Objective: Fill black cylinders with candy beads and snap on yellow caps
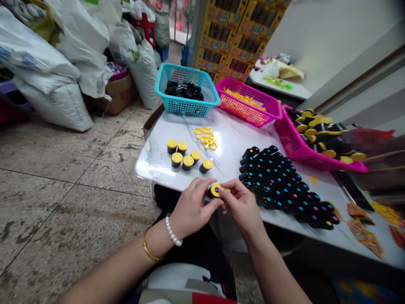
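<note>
Piece with yellow top (216, 190) is grasped by the fingers of the left hand (191, 207) and right hand (246, 211) at the bench (229, 143), between capped pieces (188, 161) and black cylinders (281, 181) (tightly packed); beyond, a turquoise basket (186, 109) and pink basket (238, 111) are placed.

Sole view, worn on the person's head: it faces forward and down, close above the left hand (193, 205) and right hand (246, 207) (both near mid-picture, I note), and looks across the table (232, 137) toward stacked boxes (234, 48) beyond.
</note>
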`<state>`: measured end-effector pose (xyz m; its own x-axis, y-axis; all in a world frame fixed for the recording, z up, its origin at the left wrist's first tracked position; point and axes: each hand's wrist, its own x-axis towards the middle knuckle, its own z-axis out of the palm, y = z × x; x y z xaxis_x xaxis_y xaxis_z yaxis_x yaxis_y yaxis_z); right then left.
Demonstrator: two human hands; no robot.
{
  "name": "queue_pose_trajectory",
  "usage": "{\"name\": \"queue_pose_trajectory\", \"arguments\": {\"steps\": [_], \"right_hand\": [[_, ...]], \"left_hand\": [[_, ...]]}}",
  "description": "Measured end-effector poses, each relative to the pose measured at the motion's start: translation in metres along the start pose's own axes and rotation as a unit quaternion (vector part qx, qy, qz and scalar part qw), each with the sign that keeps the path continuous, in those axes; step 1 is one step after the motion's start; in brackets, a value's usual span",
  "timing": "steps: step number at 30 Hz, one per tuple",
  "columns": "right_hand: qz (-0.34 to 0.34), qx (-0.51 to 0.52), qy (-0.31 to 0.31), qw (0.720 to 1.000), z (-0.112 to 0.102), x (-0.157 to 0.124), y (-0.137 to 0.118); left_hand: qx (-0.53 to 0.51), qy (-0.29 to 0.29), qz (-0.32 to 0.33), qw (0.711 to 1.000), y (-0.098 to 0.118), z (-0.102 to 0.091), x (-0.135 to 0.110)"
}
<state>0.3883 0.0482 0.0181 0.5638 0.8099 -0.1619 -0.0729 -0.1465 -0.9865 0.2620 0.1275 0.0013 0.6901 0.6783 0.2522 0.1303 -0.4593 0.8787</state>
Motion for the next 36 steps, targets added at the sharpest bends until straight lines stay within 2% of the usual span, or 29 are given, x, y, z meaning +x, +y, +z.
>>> {"name": "queue_pose_trajectory", "arguments": {"steps": [3, 7, 12, 16, 22, 36], "right_hand": [[-0.003, 0.014, -0.006, 1.0, 0.0, 0.0, 0.002], [0.016, 0.051, -0.027, 0.998, -0.001, 0.001, 0.002], [0.025, 0.044, -0.029, 0.998, 0.0, 0.004, -0.001], [0.028, 0.027, -0.046, 0.998, 0.0, 0.006, -0.003], [0.07, 0.093, -0.042, 0.992, -0.005, 0.008, -0.007], [0.037, 0.045, -0.029, 0.998, -0.002, 0.003, -0.004]], "left_hand": [[0.059, 0.028, 0.053, 0.996, -0.004, 0.002, -0.003], [0.089, 0.042, 0.075, 0.992, -0.004, 0.006, -0.002], [0.127, 0.037, 0.063, 0.989, -0.003, 0.013, -0.004], [0.105, 0.028, 0.043, 0.993, -0.007, 0.014, -0.001], [0.077, 0.016, 0.032, 0.996, -0.012, 0.012, 0.003], [0.08, 0.011, -0.001, 0.997, -0.009, 0.01, 0.003]]}}
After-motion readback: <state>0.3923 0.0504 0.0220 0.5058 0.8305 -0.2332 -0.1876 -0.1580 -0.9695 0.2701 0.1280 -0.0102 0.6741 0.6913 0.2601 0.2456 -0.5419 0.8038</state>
